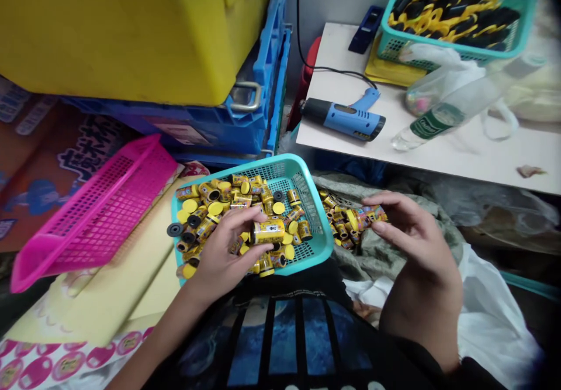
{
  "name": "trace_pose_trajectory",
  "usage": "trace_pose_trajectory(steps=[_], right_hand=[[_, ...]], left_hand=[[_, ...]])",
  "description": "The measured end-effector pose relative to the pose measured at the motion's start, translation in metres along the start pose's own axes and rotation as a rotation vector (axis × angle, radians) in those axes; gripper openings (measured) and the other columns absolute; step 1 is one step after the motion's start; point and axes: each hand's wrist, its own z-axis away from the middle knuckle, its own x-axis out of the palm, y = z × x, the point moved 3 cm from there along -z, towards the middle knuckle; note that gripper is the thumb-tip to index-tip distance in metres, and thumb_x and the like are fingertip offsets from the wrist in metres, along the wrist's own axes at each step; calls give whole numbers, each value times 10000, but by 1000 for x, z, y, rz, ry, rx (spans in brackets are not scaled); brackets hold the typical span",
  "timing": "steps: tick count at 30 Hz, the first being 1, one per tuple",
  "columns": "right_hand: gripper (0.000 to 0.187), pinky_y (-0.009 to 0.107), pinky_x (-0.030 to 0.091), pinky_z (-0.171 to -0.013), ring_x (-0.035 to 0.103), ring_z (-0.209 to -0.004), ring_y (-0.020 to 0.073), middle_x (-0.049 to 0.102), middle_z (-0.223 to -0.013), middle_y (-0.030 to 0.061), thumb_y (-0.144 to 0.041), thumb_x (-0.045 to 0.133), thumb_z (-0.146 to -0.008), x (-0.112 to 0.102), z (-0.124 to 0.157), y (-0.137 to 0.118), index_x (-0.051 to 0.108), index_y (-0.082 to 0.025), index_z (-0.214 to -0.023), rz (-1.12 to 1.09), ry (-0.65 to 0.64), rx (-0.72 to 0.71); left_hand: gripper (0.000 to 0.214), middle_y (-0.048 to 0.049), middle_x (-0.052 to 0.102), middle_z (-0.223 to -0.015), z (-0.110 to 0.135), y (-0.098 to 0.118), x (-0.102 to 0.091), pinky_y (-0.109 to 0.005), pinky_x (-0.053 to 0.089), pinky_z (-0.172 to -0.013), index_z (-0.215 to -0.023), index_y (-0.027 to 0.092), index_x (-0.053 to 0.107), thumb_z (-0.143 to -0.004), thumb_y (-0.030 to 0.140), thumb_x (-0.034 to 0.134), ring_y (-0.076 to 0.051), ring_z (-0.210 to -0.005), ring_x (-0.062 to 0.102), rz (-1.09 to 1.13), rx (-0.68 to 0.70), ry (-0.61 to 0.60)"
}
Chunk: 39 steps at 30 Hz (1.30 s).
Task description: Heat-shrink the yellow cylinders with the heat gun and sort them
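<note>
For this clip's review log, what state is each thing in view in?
Left hand: closed on a yellow cylinder
Right hand: curled around a small printed cylinder
Teal basket: holding many loose cylinders
Pink basket: tilted
Blue heat gun: lying on its side
Water bottle: lying on its side

Left hand (221, 249) grips a yellow cylinder (268, 232) above a teal basket (316, 203).

A teal mesh basket (325, 232) holds yellow-and-black printed cylinders (268, 232).
</note>
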Motion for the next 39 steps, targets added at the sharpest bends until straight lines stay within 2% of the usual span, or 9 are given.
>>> trace_pose_trajectory(steps=[6,10,14,18,21,24,29,34,39], right_hand=[[576,308,564,-861,670,-989,220,676,-1126,82,-633,622,-820,-19,8,52,670,-170,-1160,222,-331,534],[745,448,482,-1068,622,-1158,297,604,-1307,129,-562,636,-791,-27,14,99,567,-110,-1378,437,-266,815],[638,446,462,-1082,602,-1181,273,605,-1307,100,-593,589,-824,-4,-2,74,632,-152,-1283,367,-222,531],[431,339,500,-958,630,-1005,176,666,-1096,62,-552,577,-904,59,-16,20,695,-172,-1071,96,-564,173],[322,342,455,-1022,587,-1089,167,643,-1129,52,-407,635,-919,107,-13,-1,679,-183,-1146,70,-807,33],[469,397,415,-1086,513,-1214,221,590,-1244,79,-408,700,-881,140,-8,-7,624,-195,-1292,205,-861,6],[647,443,432,-1072,510,-1205,274,573,-1254,125,-466,777,-799,169,-4,-13,591,-136,-1323,297,-883,-4],[575,325,511,-961,597,-1068,157,580,-1212,101,-379,736,-832,165,-4,-6,519,-172,-1322,-342,-773,194],[603,261,539,-933,658,-1019,119,546,-1255,65,-309,749,-804,162,1,-7,396,-219,-1285,-1161,-746,446]], left_hand=[[642,-13,673,-1122,-5,8,6,-220,583,-913,-1351,322,566,-792,105,796,-131,-1080,668,37,-65,31],[594,-23,693,-1095,-3,9,9,-222,601,-852,-1331,309,570,-802,195,813,-144,-1036,690,-8,-96,44],[613,-73,694,-1161,-5,1,5,-307,613,-863,-1385,271,510,-837,306,782,-204,-1072,694,-159,-165,8],[471,-105,653,-1296,-7,-4,-20,-470,506,-1046,-1301,235,588,-868,356,730,-272,-1217,614,-545,-187,-96],[157,-51,726,-1087,9,0,-36,-453,495,-1000,-1021,232,695,-944,353,633,-241,-1091,645,-655,-155,-351],[263,-57,725,-1117,39,-2,-39,-431,518,-916,-1142,249,688,-915,382,672,-258,-1066,631,-670,-170,-582],[257,-65,743,-1081,59,-12,-39,-442,527,-903,-1177,235,683,-946,331,625,-250,-1003,648,-676,-182,-431],[217,-73,709,-1116,44,-6,-53,-281,592,-735,-1029,222,684,-860,352,722,-212,-1027,689,-291,-370,3],[314,-74,751,-1075,36,2,-44,-241,592,-609,-1061,209,695,-802,369,773,-153,-732,716,-42,-620,5]])
